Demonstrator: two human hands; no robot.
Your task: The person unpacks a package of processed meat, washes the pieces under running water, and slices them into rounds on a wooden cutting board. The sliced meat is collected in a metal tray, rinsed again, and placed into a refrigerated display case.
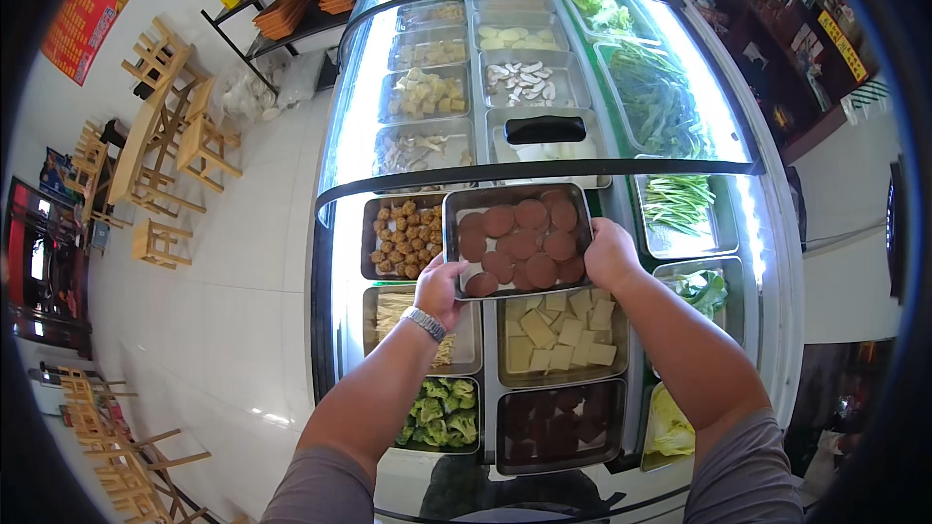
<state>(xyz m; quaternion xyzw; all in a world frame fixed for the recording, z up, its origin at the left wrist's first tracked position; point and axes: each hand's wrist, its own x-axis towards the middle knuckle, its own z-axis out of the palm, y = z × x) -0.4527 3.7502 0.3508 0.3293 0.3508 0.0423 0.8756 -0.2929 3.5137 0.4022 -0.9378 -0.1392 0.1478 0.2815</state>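
Both my hands hold a metal tray of round, reddish-brown slices (522, 240) above a lit glass display case. My left hand (439, 292), with a metal-band watch on the wrist, grips its lower left corner. On the tray's right side is my right hand (610, 251). Left of the held tray lies a tray of small browned balls (408, 239), partly covered by it. Just below are a tray of pale tofu-like slices (561, 335) and a tray of enoki mushrooms (393, 313), partly behind my left hand. Nearer me are broccoli (444, 415) and a tray of dark red pieces (561, 426).
A curved glass cover with a black rim (539, 171) and a black handle (545, 130) spans the far part of the case, over more food trays. Trays of cut green stalks (681, 207) and leafy greens (703, 292) line the right. Wooden stools (162, 241) stand at left.
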